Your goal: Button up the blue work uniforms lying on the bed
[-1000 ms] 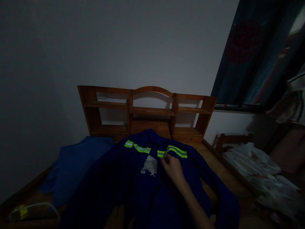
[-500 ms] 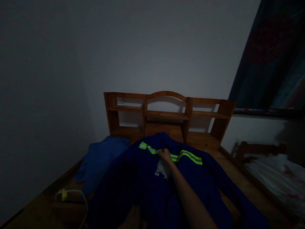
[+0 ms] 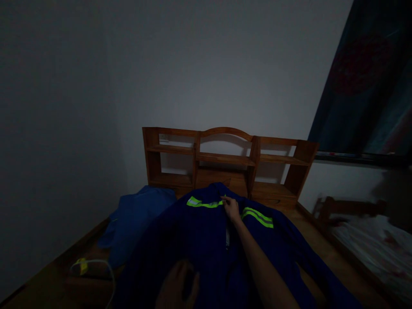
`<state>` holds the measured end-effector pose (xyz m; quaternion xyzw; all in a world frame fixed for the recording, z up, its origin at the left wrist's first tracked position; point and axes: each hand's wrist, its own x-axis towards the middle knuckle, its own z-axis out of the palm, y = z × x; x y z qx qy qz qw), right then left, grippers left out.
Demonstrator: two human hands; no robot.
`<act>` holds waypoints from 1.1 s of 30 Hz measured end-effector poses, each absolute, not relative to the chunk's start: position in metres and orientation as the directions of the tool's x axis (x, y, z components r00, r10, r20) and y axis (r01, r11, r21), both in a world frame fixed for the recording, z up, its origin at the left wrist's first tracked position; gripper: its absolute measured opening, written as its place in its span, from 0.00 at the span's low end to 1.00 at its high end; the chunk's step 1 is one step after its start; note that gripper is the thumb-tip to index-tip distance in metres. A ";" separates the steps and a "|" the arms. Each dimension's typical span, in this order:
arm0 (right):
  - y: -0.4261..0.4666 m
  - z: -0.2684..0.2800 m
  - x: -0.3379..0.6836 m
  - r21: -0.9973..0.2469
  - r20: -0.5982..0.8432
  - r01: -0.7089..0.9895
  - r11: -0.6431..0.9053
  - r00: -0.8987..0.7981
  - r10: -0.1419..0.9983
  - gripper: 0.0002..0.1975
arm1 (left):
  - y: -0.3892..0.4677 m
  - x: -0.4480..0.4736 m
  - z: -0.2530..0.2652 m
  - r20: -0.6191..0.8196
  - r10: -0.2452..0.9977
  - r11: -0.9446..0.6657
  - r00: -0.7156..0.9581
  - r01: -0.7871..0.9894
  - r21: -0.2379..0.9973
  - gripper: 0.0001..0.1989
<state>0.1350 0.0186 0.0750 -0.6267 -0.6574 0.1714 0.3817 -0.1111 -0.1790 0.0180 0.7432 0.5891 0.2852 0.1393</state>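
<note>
A dark blue work jacket point(image 3: 202, 231) with yellow-green and grey reflective stripes lies spread out, collar toward the headboard. My right hand point(image 3: 231, 208) reaches to its chest, the fingers closed on the front edge by the stripe. Below that hand a narrow pale strip of the inside shows between the two fronts. Over the lower left part of the jacket is my left hand point(image 3: 178, 283), dim and slightly blurred, thumb apart from the fingers, with nothing visible in it.
Behind the jacket stands a wooden headboard point(image 3: 225, 159) with shelves. A lighter blue folded cloth point(image 3: 138, 214) lies to the left, near a white cable point(image 3: 99, 261) with a yellow tag. Toward the right are a whitish covered bed point(image 3: 376, 240) and a dark curtain point(image 3: 363, 77).
The jacket's front has been drawn across, so the pale lining and label are mostly covered. My right hand has shifted slightly right. My left hand has risen further into view, thumb apart.
</note>
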 end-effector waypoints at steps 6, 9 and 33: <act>-0.011 0.061 0.152 -0.607 0.262 0.743 0.282 -0.148 0.954 0.33 | -0.118 -0.203 -0.014 0.440 0.898 -0.180 0.003 0.915 0.362 0.22; -0.034 0.049 0.175 -0.445 0.322 0.850 0.282 -0.142 0.936 0.35 | -0.112 -0.223 -0.004 0.419 0.907 -0.108 -0.038 0.942 0.319 0.23; -0.071 0.041 0.230 -0.408 0.623 0.817 0.407 -0.076 0.778 0.13 | 0.085 0.061 -0.006 0.316 0.906 -0.383 0.281 0.228 0.895 0.08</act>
